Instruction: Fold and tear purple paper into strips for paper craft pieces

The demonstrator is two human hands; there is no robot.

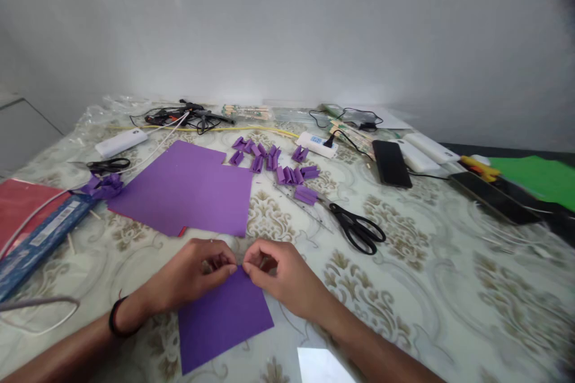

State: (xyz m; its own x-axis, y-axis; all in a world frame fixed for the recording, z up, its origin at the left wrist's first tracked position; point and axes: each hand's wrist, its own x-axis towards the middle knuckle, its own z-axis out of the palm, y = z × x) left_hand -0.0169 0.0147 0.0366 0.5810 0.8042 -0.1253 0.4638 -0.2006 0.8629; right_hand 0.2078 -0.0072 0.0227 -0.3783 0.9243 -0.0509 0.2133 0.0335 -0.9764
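A purple paper square (pixel 224 323) lies at the front of the table, its far edge pinched between both hands. My left hand (pixel 202 269) has thumb and fingers closed on that edge. Close beside it, my right hand (pixel 269 269) pinches the same edge near its right end. Beyond them lies a larger purple sheet (pixel 193 185) with a bit of red showing under its near edge. Several small folded purple pieces (pixel 290 175) are grouped behind and to the right. Black-handled scissors (pixel 359 227) rest right of the hands, their blades reaching toward the folded pieces.
On the left are a red packet (pixel 27 209), a blue box (pixel 45 239), crumpled purple paper (pixel 104 185) and small scissors (pixel 110 164). A power strip (pixel 317 143) and cables are at the back. Phones (pixel 392 163), white devices and green paper (pixel 534 176) sit right.
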